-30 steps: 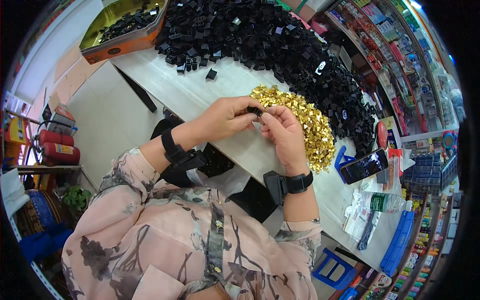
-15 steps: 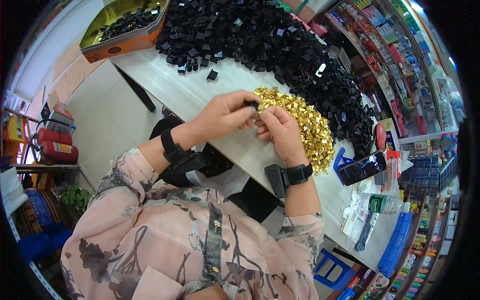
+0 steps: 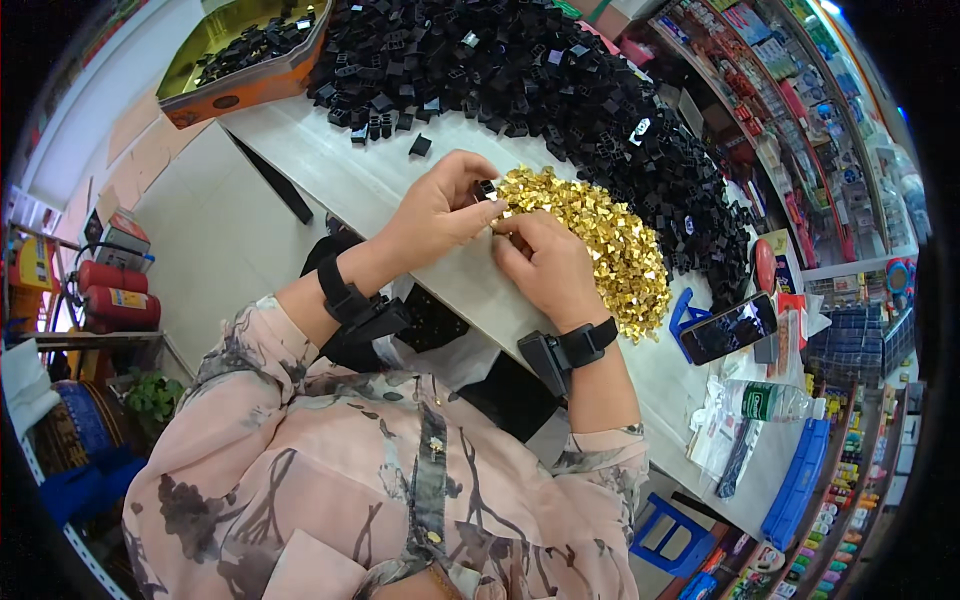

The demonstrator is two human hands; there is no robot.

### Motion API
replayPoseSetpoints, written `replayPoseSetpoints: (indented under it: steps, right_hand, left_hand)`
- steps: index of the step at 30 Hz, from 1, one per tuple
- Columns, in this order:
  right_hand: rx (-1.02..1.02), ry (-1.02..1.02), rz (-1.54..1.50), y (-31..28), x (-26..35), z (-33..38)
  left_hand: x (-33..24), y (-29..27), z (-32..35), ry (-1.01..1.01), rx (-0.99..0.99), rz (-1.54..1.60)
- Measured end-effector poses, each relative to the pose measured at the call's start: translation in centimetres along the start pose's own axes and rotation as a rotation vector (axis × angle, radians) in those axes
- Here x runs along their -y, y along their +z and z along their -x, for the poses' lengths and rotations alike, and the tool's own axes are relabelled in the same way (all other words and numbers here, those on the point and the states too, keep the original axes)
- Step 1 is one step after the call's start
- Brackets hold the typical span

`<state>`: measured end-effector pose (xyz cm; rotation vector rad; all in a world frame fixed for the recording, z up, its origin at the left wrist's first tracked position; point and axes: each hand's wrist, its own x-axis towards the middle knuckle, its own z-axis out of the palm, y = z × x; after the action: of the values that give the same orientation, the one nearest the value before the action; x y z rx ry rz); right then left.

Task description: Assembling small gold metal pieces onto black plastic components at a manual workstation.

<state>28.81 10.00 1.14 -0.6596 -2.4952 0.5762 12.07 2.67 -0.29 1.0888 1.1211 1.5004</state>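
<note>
Black plastic block (image 3: 487, 188) pinched in left hand (image 3: 440, 212); right hand (image 3: 545, 265) pinches small part beside gold pile (image 3: 590, 235). Slip risk: part drops into pile.

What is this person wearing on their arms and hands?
Both hands are bare. The left wrist carries a black strap with a boxy black unit; the right wrist has a matching black band and block. Loose pale-pink sleeves with grey floral print.

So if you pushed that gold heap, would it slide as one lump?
Probably not. The gold heap is many small loose pieces, so a push would likely spread it across the table. The pieces look angular and shiny, so they would likely skid rather than roll, and be fiddly to pinch singly.
</note>
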Motion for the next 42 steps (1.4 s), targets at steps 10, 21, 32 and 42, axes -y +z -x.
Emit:
replayPoseSetpoints:
  steps: [10, 21, 32, 42]
  right_hand:
    - [-0.039, 0.528, -0.760, -0.7, -0.5, 0.5]
    - [-0.060, 0.579, -1.016, -0.9, 0.4, 0.4]
    - [0.023, 0.611, -0.954, -0.7, 0.0, 0.4]
    - [0.173, 0.597, -0.955, -1.2, -0.2, 0.4]
  left_hand:
    - [0.8, 0.3, 0.2, 0.095, 0.069, -0.308]
    - [1.1, 0.4, 0.3, 0.100, 0.095, -0.299]
    - [0.9, 0.7, 0.3, 0.229, 0.092, -0.392]
    - [0.8, 0.3, 0.8, 0.477, 0.102, -0.558]
